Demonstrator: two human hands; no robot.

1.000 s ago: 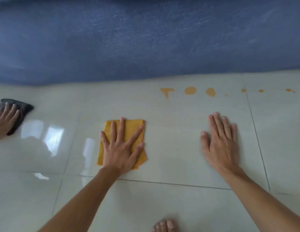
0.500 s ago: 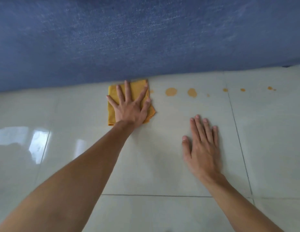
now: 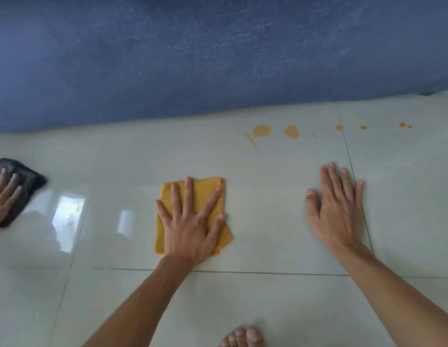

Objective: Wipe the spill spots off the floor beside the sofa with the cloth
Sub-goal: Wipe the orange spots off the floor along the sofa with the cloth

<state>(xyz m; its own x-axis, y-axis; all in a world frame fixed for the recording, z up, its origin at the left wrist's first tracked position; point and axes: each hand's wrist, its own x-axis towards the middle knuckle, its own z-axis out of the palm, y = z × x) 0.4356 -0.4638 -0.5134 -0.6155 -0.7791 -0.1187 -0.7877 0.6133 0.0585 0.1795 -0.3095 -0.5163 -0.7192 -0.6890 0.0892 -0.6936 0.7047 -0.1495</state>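
A folded yellow cloth (image 3: 204, 187) lies on the pale tiled floor (image 3: 268, 221). My left hand (image 3: 190, 229) presses flat on it with the fingers spread. To the right, my right hand (image 3: 335, 209) rests flat on the bare tile, holding nothing. Orange spill spots sit along the base of the blue sofa (image 3: 217, 58). They are a thin smear (image 3: 250, 139), two larger blobs (image 3: 262, 130) (image 3: 291, 132) and small dots (image 3: 363, 127) further right. The cloth is well short of the spots, to their lower left.
At the left edge another person's hand (image 3: 3, 196) presses on a dark cloth (image 3: 30, 176). My toes (image 3: 243, 336) show at the bottom edge. Tile joints cross the floor and bright window reflections (image 3: 67, 221) lie on the left tiles.
Half a second ago my left hand held the cloth against the sofa base on the leftmost spot. It has slid back toward me, and that spot is now a thin smear. My right hand stayed planted.
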